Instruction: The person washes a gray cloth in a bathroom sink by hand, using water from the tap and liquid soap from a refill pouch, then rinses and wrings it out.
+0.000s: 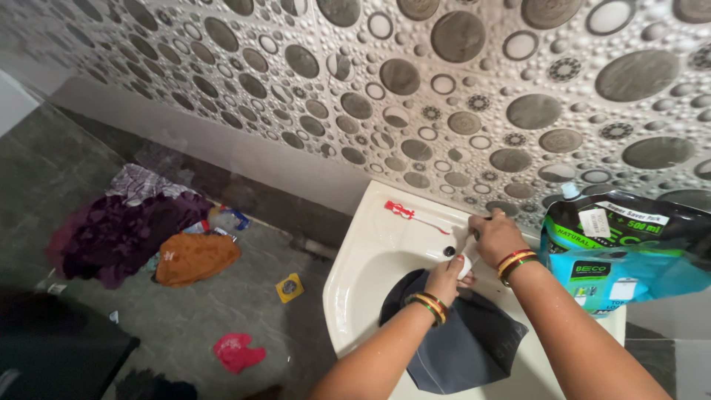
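A dark grey cloth (463, 344) lies crumpled in the white washbasin (355, 274), draping over its front rim. The left hand (446, 278) grips a small white object (465, 265) above it; the right hand (495, 235) closes on something at the basin's back edge.

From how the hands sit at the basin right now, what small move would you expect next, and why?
Probably turning the tap: the right hand rests on it at the rim of the white basin, while the left hand holds a small white object over the dark cloth lying inside. No water is visibly running.
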